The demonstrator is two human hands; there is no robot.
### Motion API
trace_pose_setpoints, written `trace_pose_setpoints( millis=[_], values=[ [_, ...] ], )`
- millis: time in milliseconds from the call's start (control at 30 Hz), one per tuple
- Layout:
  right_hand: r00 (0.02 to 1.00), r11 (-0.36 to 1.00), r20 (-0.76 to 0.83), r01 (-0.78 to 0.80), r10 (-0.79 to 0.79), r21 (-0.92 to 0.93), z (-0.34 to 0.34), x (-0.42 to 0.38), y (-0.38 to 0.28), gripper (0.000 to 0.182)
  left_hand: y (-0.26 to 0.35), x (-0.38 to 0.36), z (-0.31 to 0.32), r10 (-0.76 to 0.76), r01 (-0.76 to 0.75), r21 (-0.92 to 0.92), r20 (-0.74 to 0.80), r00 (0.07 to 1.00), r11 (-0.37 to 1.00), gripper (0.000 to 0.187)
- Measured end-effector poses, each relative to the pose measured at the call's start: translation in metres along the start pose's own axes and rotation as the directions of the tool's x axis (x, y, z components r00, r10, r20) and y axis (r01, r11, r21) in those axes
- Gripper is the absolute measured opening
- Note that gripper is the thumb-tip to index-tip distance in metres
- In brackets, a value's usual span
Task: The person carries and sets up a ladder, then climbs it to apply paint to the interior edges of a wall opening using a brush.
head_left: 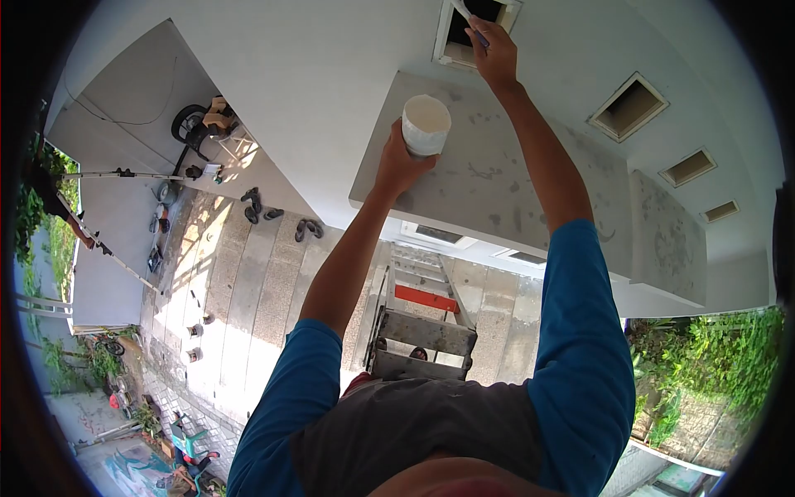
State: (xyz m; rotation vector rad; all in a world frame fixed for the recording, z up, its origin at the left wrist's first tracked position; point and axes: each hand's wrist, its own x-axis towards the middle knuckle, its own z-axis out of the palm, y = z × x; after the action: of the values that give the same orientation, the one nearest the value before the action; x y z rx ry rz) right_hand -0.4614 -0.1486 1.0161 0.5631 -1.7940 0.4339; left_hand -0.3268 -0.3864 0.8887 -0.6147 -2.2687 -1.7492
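Observation:
My left hand (402, 168) is wrapped round a white cup (427, 142) from below and the side, its open mouth facing up towards me. The cup is in front of a grey, patchy concrete ledge (505, 157). Higher up, my right hand (496, 51) is closed on a slim paintbrush (479, 36) with a dark handle end and a pale upper part. The brush reaches to the pale frame (443, 41) of a square wall opening, overlapping its dark inside. The brush's tip is near the top edge of the view.
Below me stands a metal stepladder (426, 331) with an orange-red band. More framed openings (629, 108) run along the white wall to the right. Sandals (251, 205) and a wheel (190, 123) are on the ground at left, with plants (712, 356) at lower right.

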Motion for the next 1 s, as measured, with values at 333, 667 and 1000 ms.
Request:
trace_pose_setpoints(
  millis=[333, 667, 1000],
  values=[
    [0.891, 0.925, 0.287, -0.378, 0.353, 0.036, -0.028, -0.079, -0.034, 0.022, 0.009, -0.001, -0.002, -0.013, 0.014, -0.012, 0.019, 1.0, 1.0, 0.085],
    [0.157, 0.095, 0.005, -0.624, 0.988, 0.776, -0.223, -0.136, -0.165, 0.038, 0.012, -0.001, -0.001, -0.044, 0.043, 0.034, 0.011, 0.999, 0.998, 0.084],
    [-0.105, -0.001, -0.084, -0.635, 0.991, 0.772, -0.366, -0.227, -0.239, 0.036, 0.029, 0.02, 0.042, -0.027, 0.033, -0.035, 0.165, 0.986, 0.999, 0.091]
  ],
)
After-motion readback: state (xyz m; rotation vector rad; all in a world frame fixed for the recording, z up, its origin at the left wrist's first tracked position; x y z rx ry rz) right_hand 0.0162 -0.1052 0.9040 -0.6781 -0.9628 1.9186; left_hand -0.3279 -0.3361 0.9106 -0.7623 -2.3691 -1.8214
